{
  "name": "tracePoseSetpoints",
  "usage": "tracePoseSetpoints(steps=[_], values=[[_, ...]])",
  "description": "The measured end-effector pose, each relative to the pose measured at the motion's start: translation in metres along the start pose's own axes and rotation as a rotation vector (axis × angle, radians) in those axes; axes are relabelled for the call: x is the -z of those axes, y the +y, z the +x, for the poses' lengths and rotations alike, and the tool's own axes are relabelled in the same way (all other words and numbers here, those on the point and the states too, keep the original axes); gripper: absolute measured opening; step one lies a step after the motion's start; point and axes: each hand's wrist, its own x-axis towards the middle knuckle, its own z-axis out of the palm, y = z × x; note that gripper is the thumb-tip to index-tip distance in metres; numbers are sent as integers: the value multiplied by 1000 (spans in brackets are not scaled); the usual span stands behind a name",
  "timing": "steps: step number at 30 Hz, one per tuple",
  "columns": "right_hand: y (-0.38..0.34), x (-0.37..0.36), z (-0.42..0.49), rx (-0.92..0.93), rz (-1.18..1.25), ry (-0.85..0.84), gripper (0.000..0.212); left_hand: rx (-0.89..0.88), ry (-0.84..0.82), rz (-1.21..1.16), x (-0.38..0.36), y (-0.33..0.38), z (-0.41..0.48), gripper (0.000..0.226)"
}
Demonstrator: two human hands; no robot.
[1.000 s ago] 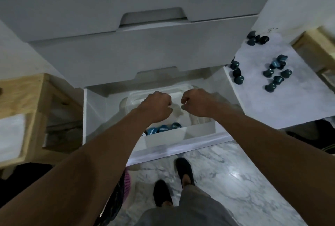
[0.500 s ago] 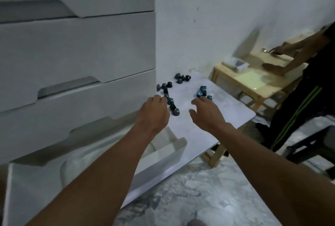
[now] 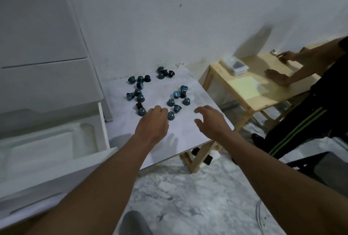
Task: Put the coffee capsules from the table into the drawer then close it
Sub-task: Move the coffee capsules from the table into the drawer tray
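The left grip is hovering over the table with its fingers curling down and the tips hidden, so whether it is pinching anything cannot be told. The right grip is spreading wide, holding nothing. Coffee capsules are lying scattered just beyond both grips, most standing narrow end up and some tipped sideways. The drawer is standing open left of the left grip.

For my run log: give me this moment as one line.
coffee capsules: scattered on table | left hand: beside them, empty | right hand: spread, empty | drawer: open
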Motion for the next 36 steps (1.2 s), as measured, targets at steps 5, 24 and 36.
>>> tracePoseSetpoints(steps=[5, 24, 36], values=[[18, -10, 51, 113, 41, -76, 37, 86, -66, 19, -30, 2, 33, 19], [44, -95, 213, 339, 11, -541, 24, 328, -358, -143, -122, -30, 147, 16], [57, -29, 205, 543, 34, -421, 7, 827, 185, -571, -82, 31, 120, 31]])
